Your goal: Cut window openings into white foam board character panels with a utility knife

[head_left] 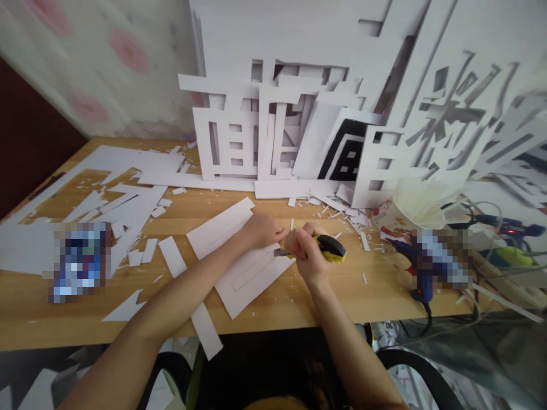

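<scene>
Gripping a yellow-and-black utility knife (333,249) in the right hand (311,253), closed around the handle, with the blade (280,252) pointing left over a white board (251,269). Resting the left hand (262,229) on the same board, seemingly to steady it, with fingers curled in; cannot tell whether pinching anything, nor whether cutting at this instant.

Could nick the left fingers, judging by how near to the blade, if slipping under a hard push. Could also stray off the drawn lines if letting the board skid on loose scraps, or score the tabletop (348,299) beneath by pressing too deep.

On the table's front part, just under the hands and left forearm: the board, white, flat, thin, set askew, marked with faint long rectangles.

Farther out, under the left forearm, a white strip (207,330) overhanging the table edge. Behind, offcuts (327,200) and upright cut-out character panels (264,136). To the right, a paper bucket (395,219) and a blue glue gun (424,282).
</scene>
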Demonstrator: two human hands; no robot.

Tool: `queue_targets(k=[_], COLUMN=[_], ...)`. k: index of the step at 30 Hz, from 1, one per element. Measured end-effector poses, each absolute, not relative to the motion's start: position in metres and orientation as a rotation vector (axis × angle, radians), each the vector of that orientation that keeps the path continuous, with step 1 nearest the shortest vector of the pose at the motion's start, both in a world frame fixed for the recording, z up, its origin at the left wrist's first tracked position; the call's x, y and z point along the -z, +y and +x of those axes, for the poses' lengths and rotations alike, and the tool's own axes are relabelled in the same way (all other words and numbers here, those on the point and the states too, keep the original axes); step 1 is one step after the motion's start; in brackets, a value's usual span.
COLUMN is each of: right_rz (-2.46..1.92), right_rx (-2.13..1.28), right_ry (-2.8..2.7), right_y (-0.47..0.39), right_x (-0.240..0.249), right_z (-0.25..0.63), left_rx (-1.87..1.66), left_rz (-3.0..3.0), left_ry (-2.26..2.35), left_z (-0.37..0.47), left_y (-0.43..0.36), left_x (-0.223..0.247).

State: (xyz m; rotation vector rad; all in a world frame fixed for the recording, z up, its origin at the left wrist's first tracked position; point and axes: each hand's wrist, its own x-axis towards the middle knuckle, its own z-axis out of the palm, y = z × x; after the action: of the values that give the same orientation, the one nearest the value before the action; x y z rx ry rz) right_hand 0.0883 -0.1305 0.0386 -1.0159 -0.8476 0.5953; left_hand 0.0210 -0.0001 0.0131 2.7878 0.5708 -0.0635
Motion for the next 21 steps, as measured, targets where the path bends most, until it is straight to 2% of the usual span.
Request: queue_targets(k=[11, 21], right_rz=[-1.233, -1.054], right_rx=[-0.577, -0.470], right_ry=[-1.037, -0.953], right_y=[-0.124, -0.141], right_x=[-0.042, -0.013], right_z=[0.081, 0.085], left_rx=[0.129, -0.019], left_rz=[2.676, 2.762], left_ry=[0.533, 0.616], left_z=[0.023, 0.022], left_y=[0.003, -0.005], left_x=[-0.014, -0.007])
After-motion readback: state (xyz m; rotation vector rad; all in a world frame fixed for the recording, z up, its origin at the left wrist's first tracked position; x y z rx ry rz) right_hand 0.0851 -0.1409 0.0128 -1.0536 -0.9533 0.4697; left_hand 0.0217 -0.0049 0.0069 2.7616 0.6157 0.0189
